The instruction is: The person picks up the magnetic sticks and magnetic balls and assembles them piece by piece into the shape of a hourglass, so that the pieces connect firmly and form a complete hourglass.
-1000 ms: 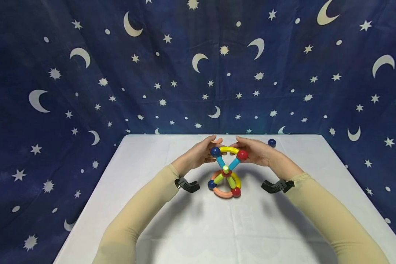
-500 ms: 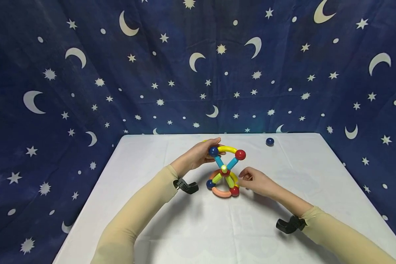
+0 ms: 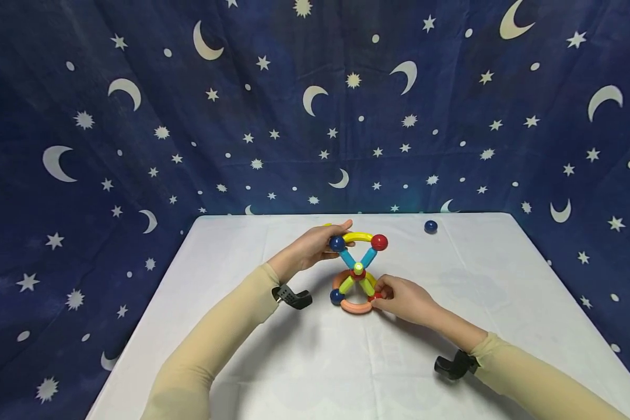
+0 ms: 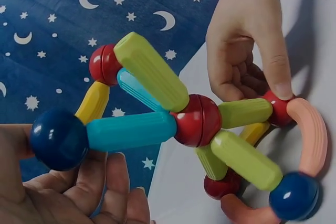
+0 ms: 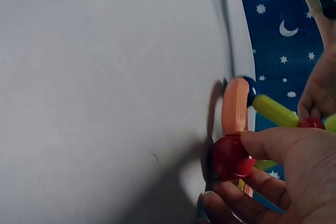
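Note:
A magnetic stick-and-ball model stands in the middle of the table, its blue and lime sticks meeting at a red centre ball (image 3: 358, 274). A yellow curved stick (image 3: 358, 237) joins its upper blue ball (image 4: 59, 139) to an upper red ball (image 3: 380, 242). My left hand (image 3: 312, 248) holds the model by that blue ball, fingers curled behind and below it. Lower right, my right hand (image 3: 409, 299) pinches the red base ball (image 5: 231, 157) between thumb and fingers. Peach curved sticks (image 4: 311, 135) and a lower blue ball (image 4: 294, 196) form part of the base ring.
A loose blue ball (image 3: 430, 227) lies near the table's back edge, right of the model. A bit of yellow (image 3: 327, 224) shows behind my left hand. The white table (image 3: 315, 373) ends at a dark blue star-and-moon cloth (image 3: 273, 105).
My right hand has come away from the model's upper part, moved down and toward me, and now pinches the red base ball. My left hand has stayed at the upper blue ball.

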The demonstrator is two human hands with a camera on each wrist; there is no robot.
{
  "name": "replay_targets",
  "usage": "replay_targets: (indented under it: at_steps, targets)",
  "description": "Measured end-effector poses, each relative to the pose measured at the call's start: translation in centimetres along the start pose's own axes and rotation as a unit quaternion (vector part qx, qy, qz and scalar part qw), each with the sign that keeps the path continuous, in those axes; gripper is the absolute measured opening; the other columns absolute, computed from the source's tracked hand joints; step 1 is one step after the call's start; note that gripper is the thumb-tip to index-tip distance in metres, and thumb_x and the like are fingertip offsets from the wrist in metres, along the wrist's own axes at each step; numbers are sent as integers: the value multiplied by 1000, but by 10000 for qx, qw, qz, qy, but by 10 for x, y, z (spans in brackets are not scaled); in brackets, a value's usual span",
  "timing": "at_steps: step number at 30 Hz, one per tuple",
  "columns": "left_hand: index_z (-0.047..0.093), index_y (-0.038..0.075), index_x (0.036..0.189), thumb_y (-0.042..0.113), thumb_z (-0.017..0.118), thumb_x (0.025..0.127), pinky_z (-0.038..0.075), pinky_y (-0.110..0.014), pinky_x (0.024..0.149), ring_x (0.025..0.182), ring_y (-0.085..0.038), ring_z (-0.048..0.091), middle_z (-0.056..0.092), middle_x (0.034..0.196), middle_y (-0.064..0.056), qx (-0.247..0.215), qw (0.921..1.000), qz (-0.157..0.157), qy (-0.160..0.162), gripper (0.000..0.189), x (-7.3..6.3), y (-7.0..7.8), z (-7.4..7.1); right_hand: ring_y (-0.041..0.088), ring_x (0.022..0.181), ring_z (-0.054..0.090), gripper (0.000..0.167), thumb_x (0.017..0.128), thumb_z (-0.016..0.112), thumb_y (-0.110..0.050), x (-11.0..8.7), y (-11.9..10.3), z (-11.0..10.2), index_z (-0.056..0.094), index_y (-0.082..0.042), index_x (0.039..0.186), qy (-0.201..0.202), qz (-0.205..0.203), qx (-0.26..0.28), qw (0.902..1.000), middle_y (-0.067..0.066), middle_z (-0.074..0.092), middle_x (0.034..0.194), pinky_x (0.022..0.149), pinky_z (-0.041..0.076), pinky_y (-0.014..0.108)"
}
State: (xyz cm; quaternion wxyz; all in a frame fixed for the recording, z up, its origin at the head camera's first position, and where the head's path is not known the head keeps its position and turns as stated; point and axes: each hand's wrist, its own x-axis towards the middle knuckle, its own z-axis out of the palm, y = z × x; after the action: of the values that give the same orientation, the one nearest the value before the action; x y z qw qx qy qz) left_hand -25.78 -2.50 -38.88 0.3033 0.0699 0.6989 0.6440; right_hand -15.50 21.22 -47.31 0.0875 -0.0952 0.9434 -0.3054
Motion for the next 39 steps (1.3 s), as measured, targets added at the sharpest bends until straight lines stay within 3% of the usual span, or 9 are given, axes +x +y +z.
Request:
replay_targets:
  at_steps: [5, 11, 15, 19, 24, 30, 35, 39]
  targets:
    - [69, 20, 136, 36, 60, 103, 53, -32, 87, 99, -17, 71, 75, 113, -8, 138, 9999, -24, 29, 37, -6, -2, -10, 15, 82, 57, 22, 90, 79, -29, 10, 6, -8, 69, -17, 107, -247, -213, 136, 9994, -6, 64, 90, 72, 48, 34]
    - [67, 2, 116, 27, 65, 101, 52, -35, 90, 73, -13, 60, 65, 83, -3, 120, 9996, -262, 74, 30, -21, -7, -24, 17, 95, 58, 25, 99, 68, -19, 29, 16, -16, 70, -14, 123, -470, -745, 346, 9955, -4, 66, 106, 86, 50, 41]
    - [63, 1, 118, 27, 66, 101, 51, -39, 99, 86, -17, 64, 66, 91, -3, 44, 9991, -423, 55, 31, -33, -11, -29, 22, 107, 60, 28, 101, 64, -16, 45, 18, -19, 69, -13, 129, -592, -878, 518, 9930, 1, 66, 118, 97, 49, 48]
    - [63, 1, 123, 27, 65, 101, 53, -37, 95, 98, -23, 66, 68, 99, -5, -39, 9989, -472, 6, 34, -44, -16, -30, 24, 112, 60, 28, 102, 60, -13, 64, 15, -19, 68, -11, 129, -793, -956, 698, 9898, 5, 67, 123, 99, 49, 49]
    - [63, 1, 125, 26, 63, 102, 53, -37, 94, 101, -25, 66, 68, 100, -5, -106, 9989, -457, -94, 34, -55, -22, -29, 24, 115, 62, 25, 101, 59, -10, 79, 6, -18, 69, -8, 124, -902, -1063, 948, 9857, 9, 69, 124, 101, 48, 50]
    - [62, 0, 127, 26, 64, 102, 52, -40, 98, 99, -24, 66, 69, 103, -7, -203, 9989, -409, -133, 36, -60, -26, -28, 22, 112, 63, 20, 101, 62, -14, 83, 4, -15, 71, -9, 119, -932, -1018, 1181, 9834, 7, 70, 120, 100, 48, 49]
    - [63, -1, 128, 27, 64, 102, 50, -42, 100, 97, -23, 66, 69, 107, -11, -270, 9989, -361, -106, 38, -63, -26, -28, 24, 111, 62, 23, 101, 63, -17, 85, 15, -21, 72, -9, 121, -645, -932, 1091, 9876, 7, 71, 119, 99, 48, 49]
    - [63, -1, 128, 28, 64, 102, 51, -42, 99, 96, -23, 65, 69, 107, -11, -314, 9990, -321, -83, 39, -64, -28, -28, 22, 100, 62, 24, 100, 58, -13, 87, 39, -36, 75, -7, 115, 203, -367, 876, 9953, 10, 72, 117, 86, 50, 40]
